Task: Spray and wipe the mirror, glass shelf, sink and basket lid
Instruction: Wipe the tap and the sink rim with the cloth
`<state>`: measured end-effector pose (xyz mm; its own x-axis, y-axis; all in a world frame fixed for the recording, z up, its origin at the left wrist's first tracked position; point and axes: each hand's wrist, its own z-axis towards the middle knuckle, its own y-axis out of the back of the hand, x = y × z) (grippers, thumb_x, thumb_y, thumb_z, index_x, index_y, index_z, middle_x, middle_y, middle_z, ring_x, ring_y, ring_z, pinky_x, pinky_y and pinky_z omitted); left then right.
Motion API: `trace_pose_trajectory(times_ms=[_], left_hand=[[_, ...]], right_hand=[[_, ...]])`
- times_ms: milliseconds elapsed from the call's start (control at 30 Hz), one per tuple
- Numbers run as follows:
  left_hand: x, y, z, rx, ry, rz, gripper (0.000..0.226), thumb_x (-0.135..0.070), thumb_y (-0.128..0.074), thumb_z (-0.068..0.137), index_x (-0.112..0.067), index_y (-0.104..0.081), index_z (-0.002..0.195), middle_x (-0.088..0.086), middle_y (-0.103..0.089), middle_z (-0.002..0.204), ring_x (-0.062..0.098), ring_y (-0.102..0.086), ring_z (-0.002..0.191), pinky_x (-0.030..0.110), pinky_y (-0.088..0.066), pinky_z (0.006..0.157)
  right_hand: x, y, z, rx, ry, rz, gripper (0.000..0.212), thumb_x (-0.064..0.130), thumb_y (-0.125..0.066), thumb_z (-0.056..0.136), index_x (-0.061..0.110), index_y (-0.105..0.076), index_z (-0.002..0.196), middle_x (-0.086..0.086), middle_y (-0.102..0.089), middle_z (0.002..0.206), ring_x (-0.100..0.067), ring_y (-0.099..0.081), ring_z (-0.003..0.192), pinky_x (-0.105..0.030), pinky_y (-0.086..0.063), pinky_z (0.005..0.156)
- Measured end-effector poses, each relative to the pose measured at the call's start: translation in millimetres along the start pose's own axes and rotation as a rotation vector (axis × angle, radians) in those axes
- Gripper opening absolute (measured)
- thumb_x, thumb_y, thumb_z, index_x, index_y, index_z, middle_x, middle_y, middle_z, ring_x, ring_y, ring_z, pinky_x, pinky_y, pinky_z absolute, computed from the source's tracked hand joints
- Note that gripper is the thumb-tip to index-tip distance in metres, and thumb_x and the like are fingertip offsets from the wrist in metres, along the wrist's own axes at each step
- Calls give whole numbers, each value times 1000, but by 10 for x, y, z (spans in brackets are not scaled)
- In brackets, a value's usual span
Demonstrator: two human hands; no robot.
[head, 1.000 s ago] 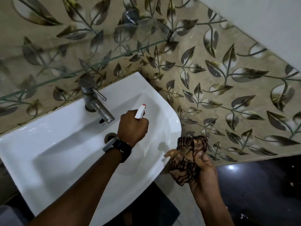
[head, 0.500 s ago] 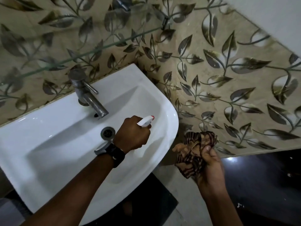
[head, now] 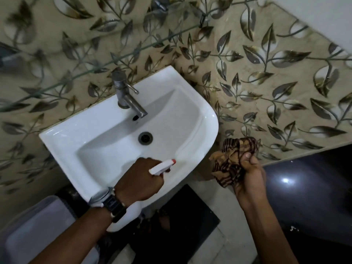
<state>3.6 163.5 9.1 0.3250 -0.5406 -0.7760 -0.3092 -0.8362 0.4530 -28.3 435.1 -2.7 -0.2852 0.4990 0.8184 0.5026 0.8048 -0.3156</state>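
Spraying the sink looks like the step in hand; whether the glass shelf above it is done I cannot tell, and the pale basket lid at lower left appears to be waiting. The left hand is closed around the spray bottle over the basin's front rim, its long axis nearly level and its red nozzle pointing right. The right hand, just beside the sink, has its fingers bunched tight on a crumpled striped cloth.

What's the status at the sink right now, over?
Left hand shut on spray bottle, nozzle over sink front rim. Right hand shut on cloth, beside sink. Nothing in the way.
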Motion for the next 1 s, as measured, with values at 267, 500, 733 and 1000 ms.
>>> trace_pose_trajectory(times_ms=[267,500,733,1000], left_hand=[[68,-187,-305,-63,-51,12,39,-1,-53,92,-23,-81,106,-9,-78,86,2,-60,52,13,-44,56],[396,-378,-734,-174,-19,0,46,-17,-44,77,-15,-80,105,7,-79,91,25,-70,82,43,-57,81],[772,-630,-1246,-491,59,-162,24,-9,-47,72,-14,-71,74,1,-78,87,22,-69,76,36,-50,68],[1295,-910,-1633,-714,173,-174,10,-10,-41,68,-4,-37,62,8,-28,53,17,-23,52,32,-21,56]], right_hand=[[-163,-71,-239,43,42,-61,18,8,-52,102,11,-69,106,-4,-75,101,-23,-70,96,-59,-50,104],[-381,-73,-531,132,-19,-117,19,18,-53,105,14,-70,113,-11,-75,116,-40,-68,112,-63,-57,89],[-595,-108,-756,399,-22,-85,26,19,-45,109,7,-56,129,-14,-63,123,-38,-62,88,-44,-52,64],[-804,-100,-954,440,-44,-138,27,17,-46,107,6,-58,127,-11,-69,112,-33,-68,83,-41,-57,59]])
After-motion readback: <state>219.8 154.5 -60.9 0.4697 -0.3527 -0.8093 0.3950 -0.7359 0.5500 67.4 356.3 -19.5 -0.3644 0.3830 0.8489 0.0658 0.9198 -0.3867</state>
